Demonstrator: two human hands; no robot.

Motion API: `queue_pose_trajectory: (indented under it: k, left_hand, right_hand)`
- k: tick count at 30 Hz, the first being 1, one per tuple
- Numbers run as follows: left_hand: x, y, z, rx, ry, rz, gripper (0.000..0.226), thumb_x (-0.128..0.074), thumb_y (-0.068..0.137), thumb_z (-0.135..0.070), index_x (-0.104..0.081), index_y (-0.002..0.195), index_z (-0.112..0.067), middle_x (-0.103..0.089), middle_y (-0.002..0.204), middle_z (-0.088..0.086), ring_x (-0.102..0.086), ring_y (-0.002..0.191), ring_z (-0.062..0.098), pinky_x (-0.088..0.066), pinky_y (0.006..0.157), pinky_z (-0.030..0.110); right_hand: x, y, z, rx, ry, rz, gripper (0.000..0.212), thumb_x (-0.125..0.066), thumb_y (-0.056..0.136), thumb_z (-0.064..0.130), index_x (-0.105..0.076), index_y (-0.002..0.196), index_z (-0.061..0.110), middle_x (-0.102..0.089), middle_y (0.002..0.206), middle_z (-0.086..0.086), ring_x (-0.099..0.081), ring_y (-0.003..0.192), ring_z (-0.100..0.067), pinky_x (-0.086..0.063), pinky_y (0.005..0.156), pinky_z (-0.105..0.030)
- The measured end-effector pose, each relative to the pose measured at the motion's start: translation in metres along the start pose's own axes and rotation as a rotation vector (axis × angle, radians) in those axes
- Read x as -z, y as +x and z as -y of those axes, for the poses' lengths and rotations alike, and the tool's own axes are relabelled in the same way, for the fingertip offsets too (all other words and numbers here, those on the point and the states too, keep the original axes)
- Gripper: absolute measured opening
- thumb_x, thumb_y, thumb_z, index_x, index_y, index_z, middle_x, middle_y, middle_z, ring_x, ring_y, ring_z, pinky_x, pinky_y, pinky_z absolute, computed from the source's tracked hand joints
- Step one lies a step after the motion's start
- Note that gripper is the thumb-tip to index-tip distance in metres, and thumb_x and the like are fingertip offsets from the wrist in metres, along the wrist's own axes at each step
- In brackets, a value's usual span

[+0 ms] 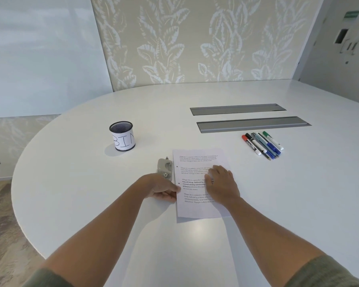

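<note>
A printed sheet [197,208] with two punched holes along its left margin lies flat on the white table [87,183], near its front edge. The left hand [166,192] pinches the sheet's left edge with curled fingers, while the right hand [222,183] rests on the middle of the page, palm down and fingers straight. A grey hole punch [164,167] sits just beside the sheet's left edge, a mesh cup [122,136] labelled BIN stands further left, and a row of markers [261,145] lies well apart to the right.
</note>
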State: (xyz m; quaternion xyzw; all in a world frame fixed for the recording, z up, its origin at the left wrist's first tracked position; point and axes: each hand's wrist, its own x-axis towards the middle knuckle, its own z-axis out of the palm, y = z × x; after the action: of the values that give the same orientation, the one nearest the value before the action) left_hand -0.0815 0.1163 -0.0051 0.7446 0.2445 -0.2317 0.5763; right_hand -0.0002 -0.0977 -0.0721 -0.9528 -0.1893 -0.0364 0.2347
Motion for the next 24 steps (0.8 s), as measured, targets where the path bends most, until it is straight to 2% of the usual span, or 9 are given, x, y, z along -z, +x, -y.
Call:
queue_pose_trajectory:
  k: [4,6,9,10,13,16,19,22,24]
  left_hand:
    - [-0.017,0.006,-0.005,-0.052,-0.007,-0.036,0.021,-0.066,0.089,-0.007,-0.069,0.109,-0.003,-0.078,0.092,0.008,-0.076,0.08,0.017,-0.061,0.068,0.024]
    - [-0.022,0.015,-0.007,-0.081,-0.003,-0.097,0.019,-0.065,0.088,-0.006,-0.068,0.105,0.0,-0.078,0.094,0.011,-0.076,0.084,0.022,-0.062,0.072,0.028]
    - [-0.029,0.022,-0.011,-0.146,0.083,-0.179,0.011,-0.059,0.089,-0.013,-0.063,0.086,-0.004,-0.073,0.094,0.012,-0.073,0.09,0.028,-0.059,0.088,0.038]
    - [-0.031,0.024,-0.012,-0.168,0.132,-0.201,0.012,-0.057,0.089,-0.015,-0.059,0.08,-0.007,-0.069,0.092,0.012,-0.069,0.087,0.027,-0.057,0.087,0.037]
    - [-0.036,0.025,-0.013,-0.216,0.157,-0.277,0.023,-0.054,0.09,-0.012,-0.052,0.067,-0.012,-0.058,0.079,0.007,-0.055,0.071,0.022,-0.045,0.064,0.027]
    - [-0.035,0.028,-0.012,-0.25,0.186,-0.345,0.031,-0.055,0.09,-0.015,-0.047,0.06,-0.014,-0.051,0.069,0.004,-0.048,0.062,0.021,-0.037,0.06,0.025]
    - [-0.032,0.028,-0.014,-0.291,0.198,-0.385,0.033,-0.054,0.091,-0.015,-0.045,0.059,-0.014,-0.044,0.064,0.001,-0.04,0.057,0.019,-0.03,0.058,0.025]
    - [-0.027,0.026,-0.018,-0.35,0.179,-0.407,0.031,-0.054,0.092,-0.016,-0.05,0.062,-0.01,-0.043,0.069,0.001,-0.04,0.062,0.02,-0.032,0.062,0.027]
    - [-0.024,0.024,-0.021,-0.372,0.162,-0.408,0.026,-0.054,0.092,-0.018,-0.058,0.071,-0.003,-0.046,0.074,0.004,-0.04,0.064,0.02,-0.033,0.06,0.026]
  right_hand:
    - [0.006,-0.006,-0.003,-0.007,0.002,-0.01,0.038,-0.038,0.1,0.034,-0.054,0.128,0.015,-0.041,0.148,-0.001,-0.028,0.141,-0.016,-0.014,0.12,-0.04]
    - [0.009,-0.009,-0.005,-0.012,-0.001,-0.01,0.037,-0.039,0.1,0.034,-0.055,0.127,0.014,-0.041,0.148,-0.001,-0.029,0.14,-0.017,-0.015,0.12,-0.04]
    - [0.016,-0.014,-0.007,-0.035,0.006,-0.019,0.036,-0.039,0.1,0.034,-0.055,0.126,0.014,-0.04,0.148,0.0,-0.028,0.139,-0.017,-0.017,0.119,-0.038]
    - [0.017,-0.015,-0.009,-0.051,0.02,-0.018,0.038,-0.039,0.1,0.034,-0.053,0.129,0.015,-0.038,0.15,0.0,-0.027,0.139,-0.017,-0.019,0.119,-0.037]
    - [0.02,-0.014,-0.014,-0.128,0.07,-0.021,0.045,-0.041,0.099,0.038,-0.047,0.138,0.017,-0.034,0.153,0.0,-0.026,0.142,-0.019,-0.026,0.117,-0.039]
    - [0.025,-0.011,-0.019,-0.208,0.109,-0.08,0.051,-0.044,0.097,0.04,-0.041,0.141,0.016,-0.034,0.153,-0.001,-0.029,0.14,-0.022,-0.034,0.113,-0.043]
    - [0.035,-0.006,-0.02,-0.28,0.188,-0.179,0.059,-0.048,0.096,0.039,-0.033,0.145,0.011,-0.035,0.152,-0.006,-0.033,0.14,-0.025,-0.037,0.111,-0.045]
    - [0.047,0.002,-0.017,-0.393,0.338,-0.22,0.067,-0.051,0.095,0.038,-0.025,0.15,0.011,-0.032,0.154,-0.007,-0.037,0.139,-0.027,-0.039,0.107,-0.045]
    - [0.055,0.009,-0.014,-0.453,0.466,-0.237,0.068,-0.054,0.093,0.036,-0.025,0.15,0.013,-0.038,0.152,-0.007,-0.044,0.135,-0.028,-0.042,0.104,-0.043]
